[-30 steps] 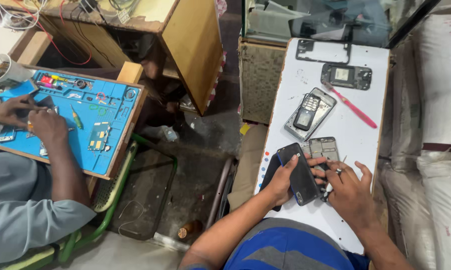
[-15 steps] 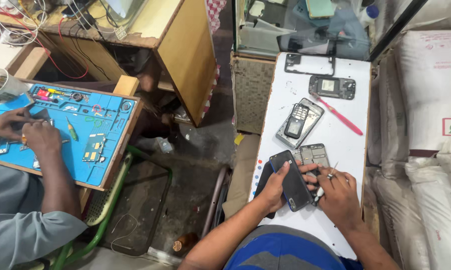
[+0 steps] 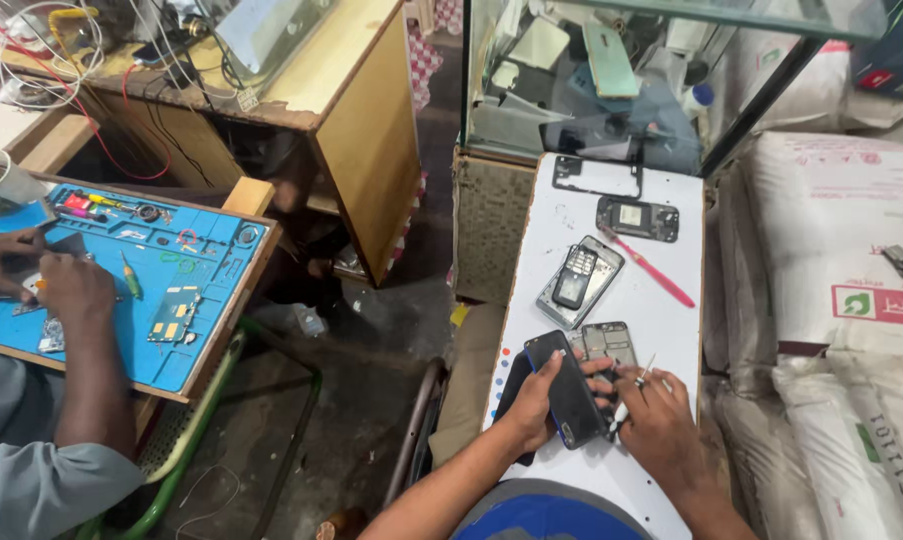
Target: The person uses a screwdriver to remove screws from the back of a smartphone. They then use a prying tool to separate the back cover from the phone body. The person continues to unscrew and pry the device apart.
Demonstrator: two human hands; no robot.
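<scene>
My left hand (image 3: 531, 400) grips a black smartphone (image 3: 567, 400), tilted on edge above a white board (image 3: 571, 220). My right hand (image 3: 651, 415) pinches a thin metal tool (image 3: 636, 385) against the phone's right side. Just beyond my fingers lies an opened phone body (image 3: 607, 343) with its insides showing. A small keypad phone rests on a clear back cover (image 3: 578, 280) further up the board.
A pink toothbrush (image 3: 651, 270), a dark phone part (image 3: 637, 218) and a black frame (image 3: 596, 177) lie on the board's far end. A glass case (image 3: 621, 80) stands behind it, white sacks (image 3: 831, 300) at right. At left another person's hands (image 3: 41, 280) work on a blue mat (image 3: 201, 300).
The view has tilted up, so more of the glass case shows. My hands stay on the black phone, which has turned a little more on edge.
</scene>
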